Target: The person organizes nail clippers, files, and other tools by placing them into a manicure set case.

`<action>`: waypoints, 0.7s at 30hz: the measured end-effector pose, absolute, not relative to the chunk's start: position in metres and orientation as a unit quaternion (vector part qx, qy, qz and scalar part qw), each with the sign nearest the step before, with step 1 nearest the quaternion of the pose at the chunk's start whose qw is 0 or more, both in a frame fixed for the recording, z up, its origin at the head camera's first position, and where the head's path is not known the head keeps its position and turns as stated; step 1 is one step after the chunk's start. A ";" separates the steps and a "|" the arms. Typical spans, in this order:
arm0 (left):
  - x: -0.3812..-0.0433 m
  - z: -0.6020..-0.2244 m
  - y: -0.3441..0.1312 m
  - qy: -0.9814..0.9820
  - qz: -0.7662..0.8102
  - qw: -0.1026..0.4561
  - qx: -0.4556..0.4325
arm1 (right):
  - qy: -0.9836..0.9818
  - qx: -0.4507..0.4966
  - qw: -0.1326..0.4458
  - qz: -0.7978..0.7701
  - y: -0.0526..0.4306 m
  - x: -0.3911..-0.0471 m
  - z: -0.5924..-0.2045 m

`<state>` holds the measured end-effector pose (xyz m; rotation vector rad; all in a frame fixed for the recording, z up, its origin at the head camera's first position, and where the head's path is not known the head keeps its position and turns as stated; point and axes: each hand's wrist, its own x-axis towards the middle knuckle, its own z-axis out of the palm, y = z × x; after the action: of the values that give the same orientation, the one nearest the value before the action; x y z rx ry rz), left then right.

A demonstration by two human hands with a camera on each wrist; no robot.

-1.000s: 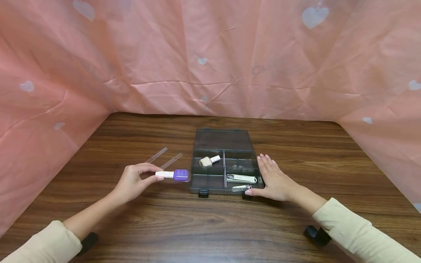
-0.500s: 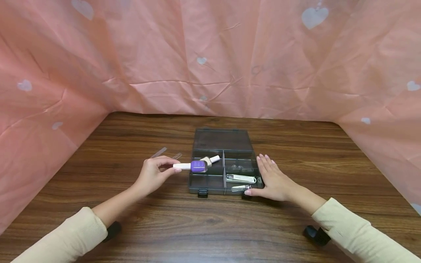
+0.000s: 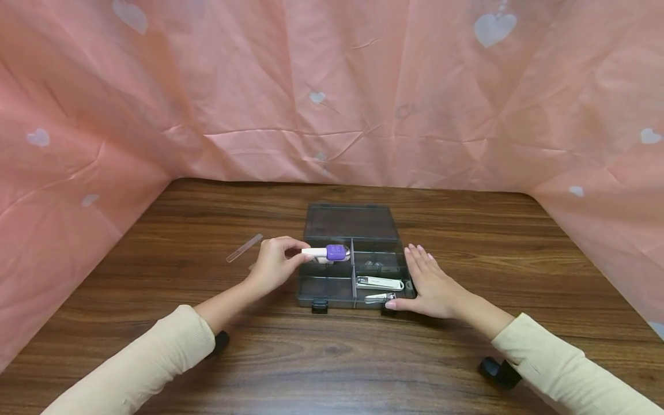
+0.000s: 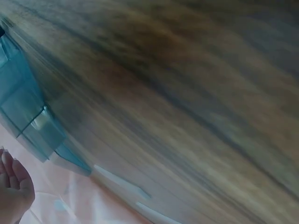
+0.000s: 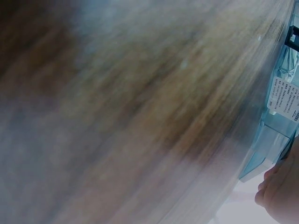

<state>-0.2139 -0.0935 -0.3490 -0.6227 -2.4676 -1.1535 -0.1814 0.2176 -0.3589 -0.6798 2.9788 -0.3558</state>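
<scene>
A purple nail polish bottle (image 3: 336, 252) with a white cap lies sideways between my left hand's (image 3: 275, 266) thumb and fingers, which pinch the cap. It is over the back left compartment of a dark see-through divided box (image 3: 327, 286), whose lid is folded back. Beneath it, a cream nail polish bottle (image 3: 324, 260) is mostly hidden. Along the box's right side, my right hand (image 3: 437, 289) rests with straight fingers, its thumb at the front edge. The front right compartment holds a large nail clipper (image 3: 380, 283) and a small nail clipper (image 3: 380, 298).
Left of the box, a clear strip (image 3: 244, 248) lies on the wooden table (image 3: 332, 357); another is mostly behind my left hand. Small clear pieces (image 3: 374, 266) sit in the back right compartment. A pink curtain (image 3: 332, 115) with hearts encloses the table's back and sides.
My left hand has carried the purple nail polish bottle rightward and away from me, from beside the box to over its back left compartment. The right hand stays in place.
</scene>
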 end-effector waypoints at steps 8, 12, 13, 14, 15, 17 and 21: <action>-0.218 -0.349 -0.082 -0.890 -0.374 0.148 -0.216 | 0.968 -0.220 0.031 -0.114 0.217 -0.181 -0.359; -0.218 -0.349 -0.080 -0.900 -0.357 0.126 -0.217 | 0.968 -0.220 0.034 -0.115 0.217 -0.180 -0.358; -0.218 -0.349 -0.080 -0.902 -0.353 0.121 -0.217 | 0.968 -0.219 0.035 -0.116 0.217 -0.180 -0.358; -0.217 -0.349 -0.079 -0.904 -0.349 0.116 -0.218 | 0.968 -0.219 0.036 -0.116 0.217 -0.180 -0.358; -0.217 -0.349 -0.079 -0.906 -0.344 0.112 -0.219 | 0.968 -0.219 0.036 -0.116 0.216 -0.180 -0.357; -0.218 -0.349 -0.078 -0.909 -0.336 0.105 -0.222 | 0.968 -0.219 0.036 -0.116 0.216 -0.180 -0.357; -0.219 -0.346 -0.077 -0.915 -0.321 0.085 -0.228 | 0.968 -0.219 0.038 -0.114 0.216 -0.180 -0.356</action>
<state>-0.2190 -0.0772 -0.3465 -0.6794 -2.7302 -0.9570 -0.1795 0.2165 -0.3560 -0.6716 2.9715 -0.3509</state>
